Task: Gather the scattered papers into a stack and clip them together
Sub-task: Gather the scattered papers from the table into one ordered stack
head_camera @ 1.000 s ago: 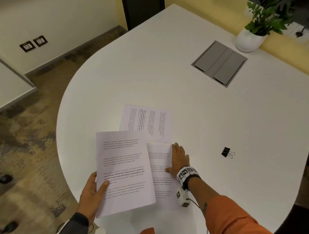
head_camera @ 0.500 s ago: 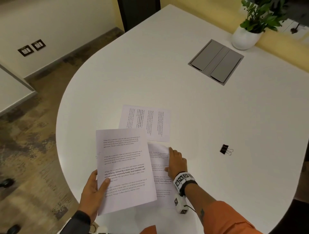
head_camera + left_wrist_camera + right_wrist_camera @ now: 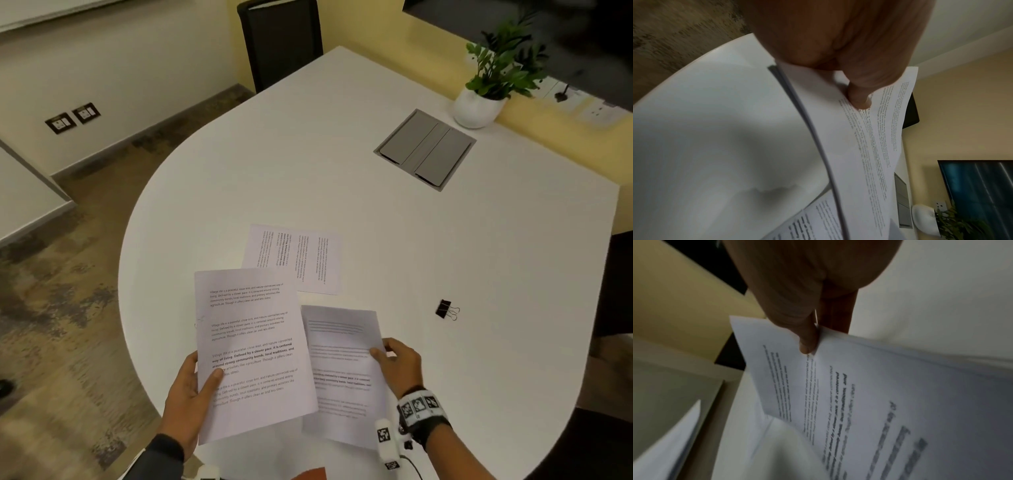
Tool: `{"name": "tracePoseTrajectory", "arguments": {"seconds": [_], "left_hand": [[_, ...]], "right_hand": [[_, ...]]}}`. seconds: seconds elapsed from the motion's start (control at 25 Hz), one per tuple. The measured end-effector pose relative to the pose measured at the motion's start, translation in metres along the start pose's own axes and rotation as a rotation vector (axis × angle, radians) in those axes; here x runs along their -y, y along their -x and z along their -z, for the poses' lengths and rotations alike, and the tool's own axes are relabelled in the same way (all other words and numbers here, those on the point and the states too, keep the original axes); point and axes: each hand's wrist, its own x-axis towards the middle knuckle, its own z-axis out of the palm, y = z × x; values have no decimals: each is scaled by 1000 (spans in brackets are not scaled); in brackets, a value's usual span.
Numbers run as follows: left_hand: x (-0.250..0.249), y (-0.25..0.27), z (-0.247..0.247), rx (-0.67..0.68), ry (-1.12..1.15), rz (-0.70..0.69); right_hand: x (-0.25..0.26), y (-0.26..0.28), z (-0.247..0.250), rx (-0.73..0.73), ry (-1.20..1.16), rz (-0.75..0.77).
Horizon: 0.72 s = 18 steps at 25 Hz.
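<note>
My left hand point(image 3: 191, 387) grips a thin stack of printed sheets point(image 3: 250, 342) by its left edge, thumb on top, held above the near table edge; the left wrist view shows the thumb point(image 3: 859, 97) pressing on the stack point(image 3: 869, 146). My right hand point(image 3: 397, 359) pinches another printed sheet point(image 3: 342, 370) at its right edge, lifted off the table; in the right wrist view the thumb point(image 3: 807, 344) lies on that sheet point(image 3: 859, 394). A third sheet point(image 3: 294, 258) lies flat farther back. A black binder clip point(image 3: 445, 309) sits to the right.
The round white table point(image 3: 342, 171) has a grey cable hatch point(image 3: 424, 149) and a potted plant point(image 3: 479, 102) at the back right. A dark chair point(image 3: 281, 41) stands at the far edge. Floor lies left of the table edge.
My right hand went from resting flat on the sheet to pinching its right edge and lifting it off the table. The left hand kept its stack nearly still.
</note>
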Motion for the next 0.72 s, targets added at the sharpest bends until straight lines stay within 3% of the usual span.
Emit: {"name": "tracePoseTrajectory", "arguments": {"seconds": [0.2,0.36,0.72], "left_hand": [[3,9,-4,3,-25,-32],[1,21,-8,31,-25,-52],[-3,46,-34,155,-64,-86]], "right_hand": [[14,21,66,-165,-210,-33],[34,40,105,-174,-388,-9],[71,68,102,-112,-570,104]]}}
